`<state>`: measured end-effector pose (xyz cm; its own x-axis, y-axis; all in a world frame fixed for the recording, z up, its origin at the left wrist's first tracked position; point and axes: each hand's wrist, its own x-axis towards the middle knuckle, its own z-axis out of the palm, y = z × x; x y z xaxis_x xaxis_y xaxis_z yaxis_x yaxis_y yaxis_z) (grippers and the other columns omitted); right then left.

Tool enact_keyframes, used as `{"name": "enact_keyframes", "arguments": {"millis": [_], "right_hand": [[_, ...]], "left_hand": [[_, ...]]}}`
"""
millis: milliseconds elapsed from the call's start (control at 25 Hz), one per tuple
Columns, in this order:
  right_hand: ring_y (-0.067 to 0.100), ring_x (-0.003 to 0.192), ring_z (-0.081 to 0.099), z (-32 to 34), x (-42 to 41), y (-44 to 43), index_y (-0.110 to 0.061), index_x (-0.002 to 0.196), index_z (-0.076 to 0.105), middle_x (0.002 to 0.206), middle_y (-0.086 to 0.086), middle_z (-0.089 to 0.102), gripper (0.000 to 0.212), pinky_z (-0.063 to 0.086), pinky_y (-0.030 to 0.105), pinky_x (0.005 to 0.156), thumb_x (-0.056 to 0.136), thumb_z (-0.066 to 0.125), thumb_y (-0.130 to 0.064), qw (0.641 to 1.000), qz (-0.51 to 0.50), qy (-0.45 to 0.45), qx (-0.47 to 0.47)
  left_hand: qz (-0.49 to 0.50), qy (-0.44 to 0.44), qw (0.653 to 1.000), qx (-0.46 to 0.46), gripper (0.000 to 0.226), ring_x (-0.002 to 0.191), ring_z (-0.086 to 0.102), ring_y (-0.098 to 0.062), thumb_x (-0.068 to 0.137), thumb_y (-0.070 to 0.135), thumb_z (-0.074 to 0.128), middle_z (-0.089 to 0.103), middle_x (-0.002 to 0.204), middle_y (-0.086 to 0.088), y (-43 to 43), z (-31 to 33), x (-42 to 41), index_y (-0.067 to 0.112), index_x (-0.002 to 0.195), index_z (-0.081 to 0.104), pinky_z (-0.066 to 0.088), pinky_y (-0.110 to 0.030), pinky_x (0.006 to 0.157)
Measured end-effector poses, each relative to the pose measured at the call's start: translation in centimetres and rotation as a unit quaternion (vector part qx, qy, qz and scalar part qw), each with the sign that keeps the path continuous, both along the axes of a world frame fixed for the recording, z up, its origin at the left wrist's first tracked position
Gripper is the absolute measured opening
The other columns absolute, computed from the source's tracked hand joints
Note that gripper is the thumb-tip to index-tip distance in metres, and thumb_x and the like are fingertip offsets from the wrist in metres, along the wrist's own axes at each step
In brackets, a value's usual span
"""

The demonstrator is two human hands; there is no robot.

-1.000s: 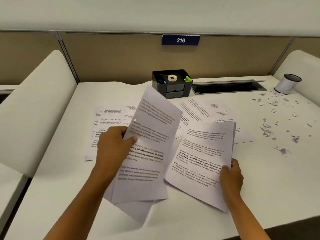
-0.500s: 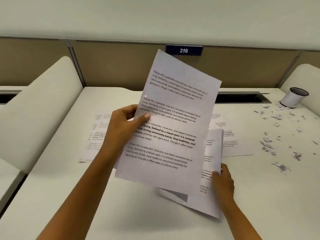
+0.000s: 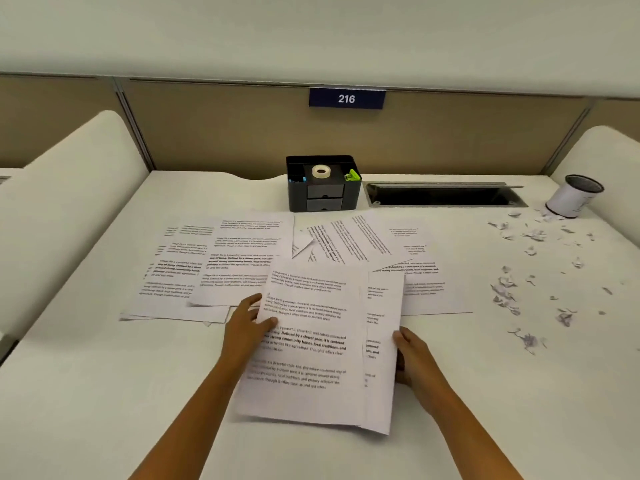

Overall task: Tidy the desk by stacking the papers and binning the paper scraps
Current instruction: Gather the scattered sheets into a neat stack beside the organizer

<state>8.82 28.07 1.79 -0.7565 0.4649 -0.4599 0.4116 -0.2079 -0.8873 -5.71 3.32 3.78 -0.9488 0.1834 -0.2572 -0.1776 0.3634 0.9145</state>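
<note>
Stacking step underway: left hand [image 3: 247, 327] and right hand [image 3: 412, 358] are pinching opposite edges of the uneven white printed-paper stack [image 3: 311, 344] near the surface's [image 3: 104, 393] front edge. Next move is likely calling for squaring it, then adding the loose printed sheets [image 3: 225, 265] behind.

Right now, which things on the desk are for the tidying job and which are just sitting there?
For the job: held stack, gripped by left hand and right hand; loose papers; paper scraps; white cup, likely the bin.
Just lying about: black organiser; tape roll; green thing; 216 sign.
</note>
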Motion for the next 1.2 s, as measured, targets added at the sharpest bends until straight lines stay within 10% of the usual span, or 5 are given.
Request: {"name": "enact_keyframes", "arguments": {"millis": [200,680,880,1040,1200], "right_hand": [[0.024,0.097,0.066,0.4,-1.2,0.2,-0.027,0.116,0.058,0.108,0.001,0.069,0.037,0.056,0.043,0.083,0.093,0.043,-0.052,0.998,0.037,-0.036,0.043],[0.021,0.136,0.038,3.0,-1.0,-1.2,-0.021,0.149,0.023,0.15,0.0,0.036,0.055,0.033,0.046,0.112,0.099,0.045,-0.021,0.982,0.067,0.093,0.149],[0.025,0.11,0.062,7.5,-2.1,-1.9,-0.026,0.138,0.039,0.13,0.001,0.057,0.042,0.056,0.048,0.085,0.097,0.047,-0.025,0.967,0.052,0.213,0.127],[0.026,0.118,0.056,9.6,-4.3,-2.8,-0.014,0.137,0.041,0.13,0.007,0.055,0.042,0.052,0.046,0.094,0.096,0.047,-0.023,0.944,0.033,0.263,0.197],[0.019,0.101,0.063,10.2,-5.5,-3.7,-0.022,0.124,0.046,0.112,0.001,0.061,0.031,0.058,0.025,0.071,0.094,0.052,-0.021,0.922,0.007,0.31,0.231]], "left_hand": [[-0.026,0.03,0.992,-0.119,0.036,0.107,0.059,-0.022,0.09,0.017,0.059,0.061,0.124,-0.006,2.7,0.0,1.9,0.013,0.125,0.054,0.045,-0.032,0.092],[-0.015,0.041,0.998,-0.041,0.036,0.11,0.054,-0.019,0.097,0.03,0.048,0.055,0.123,0.002,2.6,1.0,2.6,0.018,0.131,0.048,0.046,-0.034,0.095],[0.028,0.147,0.984,0.096,0.031,0.102,0.059,-0.009,0.096,0.039,0.045,0.056,0.119,0.008,2.0,5.8,1.8,0.026,0.124,0.044,0.052,-0.022,0.074],[0.006,0.211,0.967,0.14,0.026,0.09,0.058,0.006,0.098,0.038,0.035,0.055,0.106,0.023,2.4,9.8,1.3,0.033,0.123,0.041,0.05,-0.011,0.06],[0.002,0.263,0.95,0.167,0.022,0.083,0.062,0.003,0.092,0.047,0.035,0.058,0.089,0.021,2.4,11.4,1.0,0.033,0.105,0.045,0.051,-0.011,0.059]]}}
